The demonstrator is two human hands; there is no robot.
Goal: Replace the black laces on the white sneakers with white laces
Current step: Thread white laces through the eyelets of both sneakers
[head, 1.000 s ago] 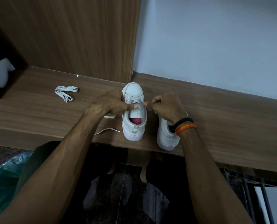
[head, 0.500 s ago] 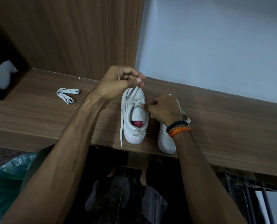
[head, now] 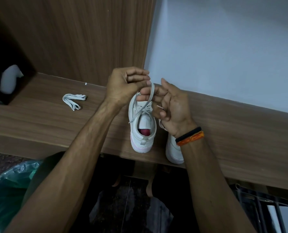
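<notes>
Two white sneakers stand heel-toward-me at the front of a wooden shelf (head: 47, 125). The left sneaker (head: 142, 130) has a pink insole and a white lace (head: 151, 94) threaded through its lower eyelets. My left hand (head: 125, 86) is raised above its toe, pinching one end of that lace, which loops down to the shoe. My right hand (head: 171, 106), palm up with fingers spread, touches the same lace and has the other lace tip near its fingers. The right sneaker (head: 173, 152) is mostly hidden under my right wrist.
A folded bundle of white lace (head: 74, 100) lies on the shelf to the left. A dark box with a pale object (head: 10, 78) sits at far left. A wood panel and a pale wall rise behind. A green plastic bag (head: 7, 185) sits below left.
My left hand pulled a lace end up from the sneaker and holds it high. My right hand left the eyelets, rose and opened palm-up against the lace.
</notes>
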